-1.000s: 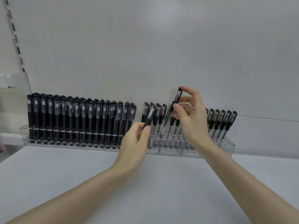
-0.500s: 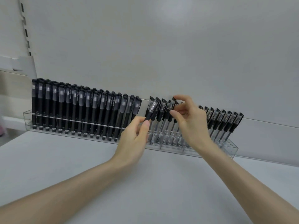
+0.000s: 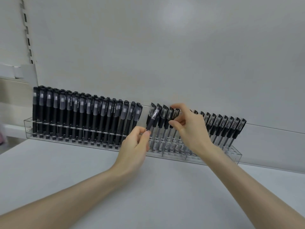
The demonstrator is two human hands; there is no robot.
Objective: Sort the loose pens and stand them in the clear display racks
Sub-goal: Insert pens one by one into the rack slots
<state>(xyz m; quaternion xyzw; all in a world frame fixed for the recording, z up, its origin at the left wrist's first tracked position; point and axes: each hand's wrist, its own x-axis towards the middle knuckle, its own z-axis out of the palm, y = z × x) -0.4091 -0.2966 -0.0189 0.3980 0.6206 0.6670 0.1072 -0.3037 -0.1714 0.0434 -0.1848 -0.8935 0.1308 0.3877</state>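
My left grip (image 3: pixel 134 147) is pinching a loose pen (image 3: pixel 153 119) by its lower barrel, cap leaning up and right, just in front of the clear rack (image 3: pixel 236 154). My right grip (image 3: pixel 189 131) is pinching a standing pen's (image 3: pixel 170 115) cap just beside it. I'm judging the left is nearer the rack's left-end slots; the long axis needs swinging upright, tip down.

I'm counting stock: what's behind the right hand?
Behind the right hand, which pinches one capped pen, clear-barrelled pens stand in the clear rack. The hand covers some of them, so their count cannot be told.
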